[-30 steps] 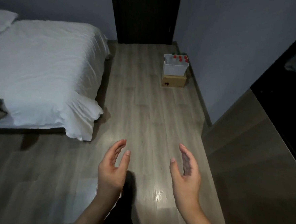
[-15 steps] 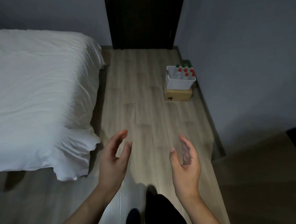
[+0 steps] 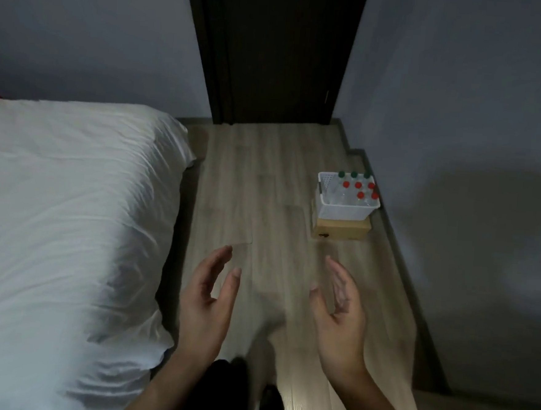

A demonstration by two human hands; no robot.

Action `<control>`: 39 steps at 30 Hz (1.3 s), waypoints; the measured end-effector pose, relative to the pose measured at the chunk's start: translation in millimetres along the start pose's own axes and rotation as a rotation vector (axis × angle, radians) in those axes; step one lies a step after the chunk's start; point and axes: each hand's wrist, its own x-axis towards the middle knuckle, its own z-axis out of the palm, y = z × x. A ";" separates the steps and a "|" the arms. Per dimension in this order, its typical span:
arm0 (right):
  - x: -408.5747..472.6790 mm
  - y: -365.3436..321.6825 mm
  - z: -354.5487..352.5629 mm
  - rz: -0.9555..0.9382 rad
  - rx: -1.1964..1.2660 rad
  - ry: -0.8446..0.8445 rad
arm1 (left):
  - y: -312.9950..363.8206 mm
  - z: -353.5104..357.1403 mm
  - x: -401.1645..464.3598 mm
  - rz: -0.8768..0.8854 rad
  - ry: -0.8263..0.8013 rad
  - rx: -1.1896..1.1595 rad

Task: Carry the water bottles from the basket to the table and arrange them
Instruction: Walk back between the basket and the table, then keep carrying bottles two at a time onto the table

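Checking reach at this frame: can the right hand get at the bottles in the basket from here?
Probably not yet. The right hand, open and empty, is well short of the basket; bare floor lies between, so nothing blocks walking closer.

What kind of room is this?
Most likely a bedroom: a bed with white bedding fills the left side, a dark door stands at the far wall, and a white basket of bottles sits on a box on the wood floor.
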 end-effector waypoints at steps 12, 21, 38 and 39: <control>258.7 -27.5 138.4 0.032 -0.064 0.142 | 3.8 65.1 310.2 0.001 -0.132 0.005; 425.0 -10.2 179.5 0.113 -0.011 0.272 | 10.1 159.6 493.2 0.093 -0.269 0.118; 634.4 66.6 174.4 0.338 -0.085 1.006 | -44.7 418.7 709.8 0.079 -1.105 0.217; 640.4 83.4 176.3 0.359 -0.083 1.041 | -60.2 433.9 714.4 0.094 -1.151 0.226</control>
